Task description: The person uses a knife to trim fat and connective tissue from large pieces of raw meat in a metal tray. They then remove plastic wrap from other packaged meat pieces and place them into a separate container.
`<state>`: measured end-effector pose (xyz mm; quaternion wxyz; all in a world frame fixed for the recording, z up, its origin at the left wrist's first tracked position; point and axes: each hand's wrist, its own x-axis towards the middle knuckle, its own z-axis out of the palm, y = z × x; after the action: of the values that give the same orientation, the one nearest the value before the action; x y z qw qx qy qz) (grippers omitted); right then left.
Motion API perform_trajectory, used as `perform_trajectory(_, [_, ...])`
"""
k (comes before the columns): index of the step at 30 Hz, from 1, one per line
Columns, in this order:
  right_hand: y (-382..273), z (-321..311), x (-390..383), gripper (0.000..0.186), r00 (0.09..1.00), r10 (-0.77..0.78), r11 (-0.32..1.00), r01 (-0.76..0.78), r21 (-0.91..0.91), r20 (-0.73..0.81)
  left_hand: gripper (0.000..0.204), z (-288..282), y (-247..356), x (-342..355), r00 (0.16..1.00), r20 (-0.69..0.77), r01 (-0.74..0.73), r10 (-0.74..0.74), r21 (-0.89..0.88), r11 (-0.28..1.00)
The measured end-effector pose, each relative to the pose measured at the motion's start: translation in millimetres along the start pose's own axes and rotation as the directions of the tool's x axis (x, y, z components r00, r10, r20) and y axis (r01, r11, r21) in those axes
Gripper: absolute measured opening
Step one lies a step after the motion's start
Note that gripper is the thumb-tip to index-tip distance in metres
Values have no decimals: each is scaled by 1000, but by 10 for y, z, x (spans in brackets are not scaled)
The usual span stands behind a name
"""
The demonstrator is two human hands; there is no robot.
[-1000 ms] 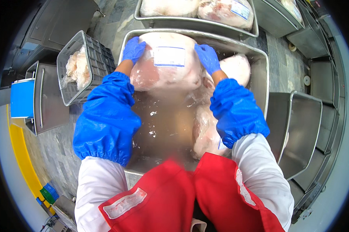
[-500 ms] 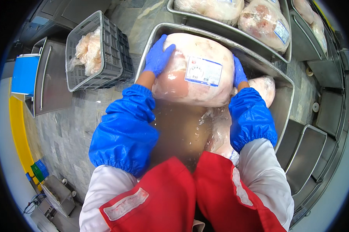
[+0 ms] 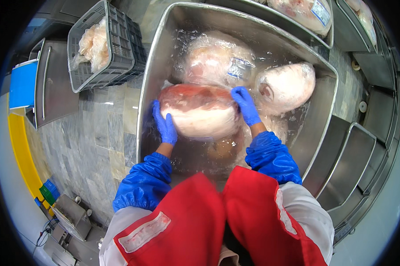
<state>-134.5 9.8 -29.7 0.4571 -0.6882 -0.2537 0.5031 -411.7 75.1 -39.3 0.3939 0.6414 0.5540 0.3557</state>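
Note:
A big plastic-wrapped piece of meat (image 3: 200, 113), red on its far side and pale fat on the near side, lies low in a steel tub (image 3: 293, 42) of cloudy water. My left hand (image 3: 166, 127), in a blue glove, grips its left end. At the right end my right hand (image 3: 246, 106), gloved alike, holds it with bent fingers. Just beyond rests another wrapped piece (image 3: 208, 55) with a blue-bordered label. A third, pale piece (image 3: 286, 88) sits to the right of my right hand. Under the water near the held piece, further shapes are hard to make out.
Left of the tub stands a grey plastic crate (image 3: 120, 57) with crumpled film (image 3: 94, 44) inside. Behind, a second steel tub holds more wrapped meat (image 3: 302, 15). Steel carts (image 3: 346, 168) line the right side. A blue-topped steel bin (image 3: 55, 84) is at far left.
The piece of meat has come down toward me into the water. It has turned over, its label rolling out of sight and its red side coming up. Both hands still hold its ends.

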Motion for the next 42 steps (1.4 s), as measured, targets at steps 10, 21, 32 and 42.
perform_trajectory(10, [234, 504, 73, 37, 981, -90, 570, 192, -799, 172, 50, -178, -103, -806, 954, 292, -83, -61, 458, 885])
perform_trajectory(21, [915, 616, -1020, 36, 996, -85, 908, 93, -409, 38, 33, -259, 346, -816, 713, 494, 589, -497, -37, 808])
perform_trajectory(32, [430, 571, -2437, 12, 875, -78, 758, 364, -541, 478, 22, 207, 374, -1266, 281, 579, 955, -765, -88, 284])
perform_trajectory(42, [398, 90, -2546, 16, 925, 78, 751, 191, -632, 371, 4, 459, 1014, -2184, 641, 729, 395, -241, -43, 918])
